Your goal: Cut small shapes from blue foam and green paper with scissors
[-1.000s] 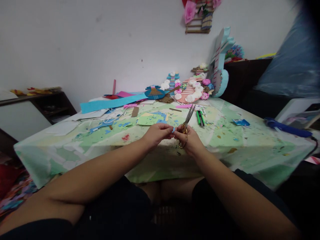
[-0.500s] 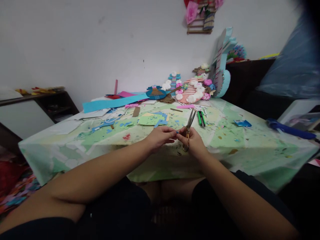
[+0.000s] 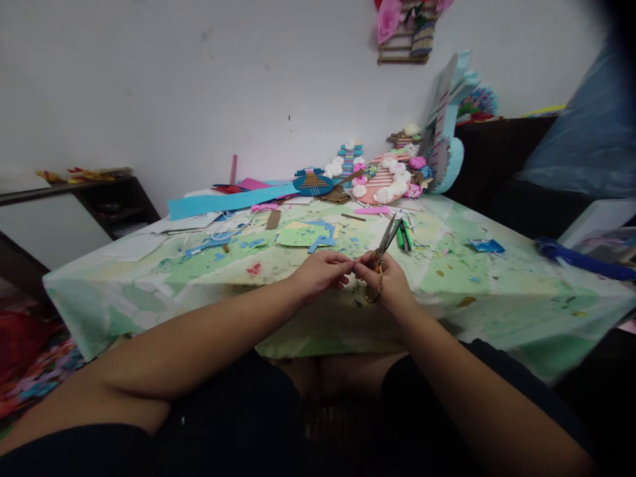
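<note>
Left hand (image 3: 324, 273), fingers bunched, contents unconfirmed, meets right hand (image 3: 391, 278), wrapped round scissors (image 3: 386, 240); the blue scrap visible earlier is now indiscernible, presumably being shaped.

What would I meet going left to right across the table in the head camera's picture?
White sheet → blue scraps → brown piece → left hand → scissors → green-and-black tool → small blue packet → dark blue tool.

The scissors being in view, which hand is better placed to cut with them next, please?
Likely the right hand: it holds the scissors, blades pointing away, while the left hand shows no tool.
</note>
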Tool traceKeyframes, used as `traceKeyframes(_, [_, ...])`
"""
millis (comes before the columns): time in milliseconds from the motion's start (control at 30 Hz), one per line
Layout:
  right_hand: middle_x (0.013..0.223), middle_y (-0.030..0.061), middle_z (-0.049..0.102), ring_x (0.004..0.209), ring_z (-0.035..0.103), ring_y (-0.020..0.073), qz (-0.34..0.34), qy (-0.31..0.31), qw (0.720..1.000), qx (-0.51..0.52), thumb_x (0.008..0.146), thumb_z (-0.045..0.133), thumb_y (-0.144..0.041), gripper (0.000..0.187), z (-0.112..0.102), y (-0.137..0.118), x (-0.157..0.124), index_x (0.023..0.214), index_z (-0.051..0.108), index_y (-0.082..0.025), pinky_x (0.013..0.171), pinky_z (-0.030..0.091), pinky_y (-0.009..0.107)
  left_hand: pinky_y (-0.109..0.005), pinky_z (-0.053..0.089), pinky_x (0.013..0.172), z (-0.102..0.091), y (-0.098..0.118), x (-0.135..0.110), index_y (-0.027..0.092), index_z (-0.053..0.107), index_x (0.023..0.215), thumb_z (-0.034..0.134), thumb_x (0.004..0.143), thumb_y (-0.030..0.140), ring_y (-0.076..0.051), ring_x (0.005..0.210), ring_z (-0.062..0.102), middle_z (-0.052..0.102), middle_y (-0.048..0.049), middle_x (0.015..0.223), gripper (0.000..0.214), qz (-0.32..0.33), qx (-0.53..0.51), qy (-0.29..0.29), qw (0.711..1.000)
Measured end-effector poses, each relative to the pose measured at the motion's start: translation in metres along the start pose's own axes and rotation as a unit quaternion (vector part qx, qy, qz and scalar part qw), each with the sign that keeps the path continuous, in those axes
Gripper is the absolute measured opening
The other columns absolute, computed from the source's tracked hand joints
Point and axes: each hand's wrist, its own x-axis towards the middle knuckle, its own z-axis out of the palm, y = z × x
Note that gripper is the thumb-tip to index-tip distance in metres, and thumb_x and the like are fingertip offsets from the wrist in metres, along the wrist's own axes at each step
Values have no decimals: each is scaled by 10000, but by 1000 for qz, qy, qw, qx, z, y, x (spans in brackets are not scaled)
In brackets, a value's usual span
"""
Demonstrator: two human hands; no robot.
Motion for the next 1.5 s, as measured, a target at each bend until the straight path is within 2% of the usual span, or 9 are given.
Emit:
traceKeyframes(233, [592,-43,498,535,449,74,21,6,1000,10,610,627,-254,212,-3,-1,-2,700,455,-169,519,341,210,-204,413,541,6,0,-1,139,598,719,584,641,241,-45,493,483,569,3,609,129,12,22,25,999])
traceKeyframes(433, [534,-50,480,504,464,83,75,-8,996,54,588,637,-242,238,2,-5,-4,710,446,-168,480,330,206,-217,425,566,4,-1,-3,146,614,798,519,687,257,-74,541,513,592,-13,659,184,98,187,42,977])
traceKeyframes(567, [547,-56,474,491,473,80,97,12,987,125,557,638,-209,257,6,-10,-6,694,425,-172,496,356,216,-233,418,621,2,1,-7,188,611,882,454,734,279,-101,630,534,619,-22,756,234,177,313,25,933])
traceKeyframes(800, [575,-47,488,498,492,88,132,16,972,192,553,627,-197,252,9,-14,-7,703,424,-182,519,397,244,-283,374,735,0,6,-10,221,588,905,388,779,311,-146,799,524,614,-35,852,253,314,485,47,815])
traceKeyframes(1000, [586,-42,487,524,497,91,148,19,963,226,528,631,-167,259,11,-12,-7,697,435,-177,526,413,240,-289,350,794,-5,5,-9,189,567,913,375,786,282,-150,885,491,573,-65,935,248,361,530,34,766])
traceKeyframes(1167, [566,-59,457,509,472,74,150,31,960,234,539,617,-156,241,10,-12,-3,695,435,-177,519,416,231,-303,338,797,-11,5,-11,189,584,856,377,781,288,-161,870,478,569,-69,886,242,379,574,20,726])
traceKeyframes(1233, [565,-61,450,509,470,75,140,36,963,229,537,615,-155,243,10,-14,-2,692,429,-176,508,411,229,-303,339,799,-11,7,-12,188,587,839,398,769,299,-158,865,475,566,-65,874,230,386,568,8,727])
traceKeyframes(1333, [567,-56,456,514,476,83,123,34,971,201,538,610,-161,244,9,-19,-2,695,424,-177,501,398,230,-302,338,813,-8,11,-11,186,593,775,439,746,303,-152,874,476,562,-59,884,196,385,528,16,757])
traceKeyframes(1500, [546,-55,451,493,470,84,116,3,980,160,533,607,-168,245,8,-24,-2,685,414,-173,494,375,231,-254,397,622,2,14,-7,174,555,738,530,670,282,-120,663,507,563,-27,739,130,257,431,43,864])
